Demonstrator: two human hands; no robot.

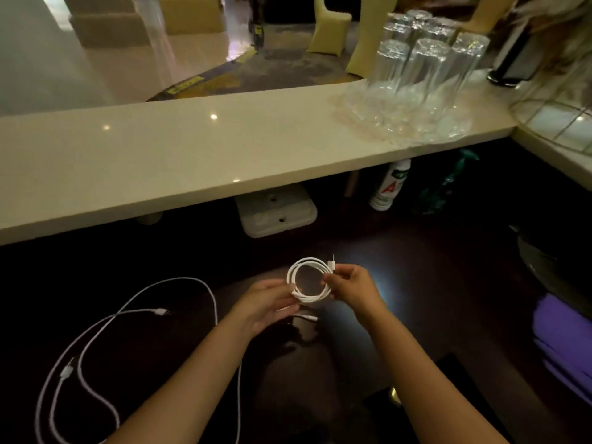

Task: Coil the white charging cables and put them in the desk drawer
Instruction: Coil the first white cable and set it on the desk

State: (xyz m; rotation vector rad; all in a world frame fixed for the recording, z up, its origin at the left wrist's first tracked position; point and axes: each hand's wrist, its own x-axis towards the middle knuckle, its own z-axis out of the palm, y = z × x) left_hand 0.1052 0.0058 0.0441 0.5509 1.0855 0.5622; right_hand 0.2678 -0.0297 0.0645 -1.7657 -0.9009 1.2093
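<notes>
A white charging cable [308, 263] is wound into a small round coil above the dark desk [448, 283]. My left hand [267, 302] pinches the coil's lower left side. My right hand [350, 285] grips its right side, where one plug end sticks up. A short tail with the other plug hangs below my left hand. Other white cables [96, 331] lie loose in long loops on the desk at the left, plug ends showing. A dark drawer opening with a brass knob [395, 395] shows at the lower right.
A pale stone counter [192, 155] runs above the desk, with several upturned glasses [426, 65] at its right end. Under it stand a white power strip [275, 213], a white bottle [392, 185] and a green spray bottle [445, 184]. Purple cloth [563, 341] lies at the right.
</notes>
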